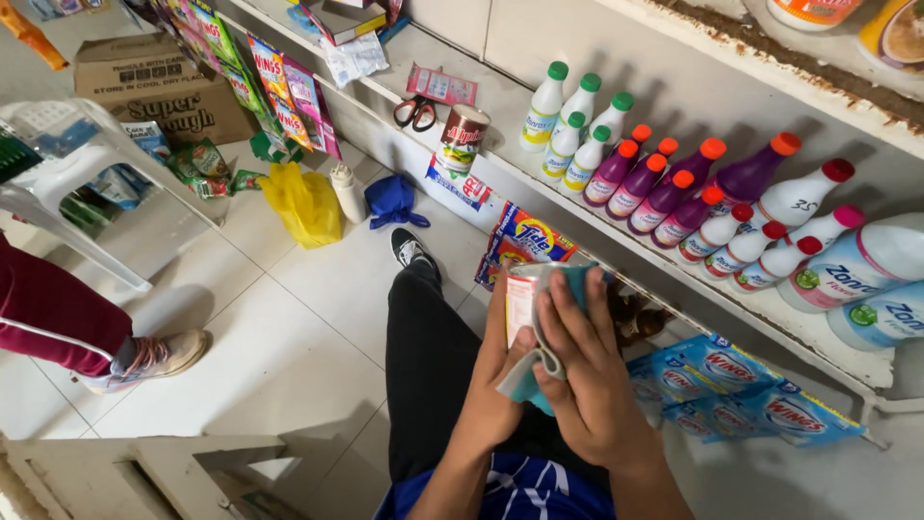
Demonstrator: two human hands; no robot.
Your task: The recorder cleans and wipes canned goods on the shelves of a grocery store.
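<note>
In front of the white shelf (500, 106) on the right, the left hand (496, 385) holds a small can (525, 294) upright, its fingers wrapped round the can's near side. The right hand (587, 371) presses a teal cloth (527, 371) against the can, fingers closed over the fabric. Purple and white bottles (674, 188) stand in rows on the shelf just beyond, with another can (464, 138) farther left.

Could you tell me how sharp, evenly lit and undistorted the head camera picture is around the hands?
Head view: soft even light; faint shadows on the floor tiles; left hand, right hand, can and cloth slightly soft; shelf edges bow with wide-angle distortion; no strong glare.
</note>
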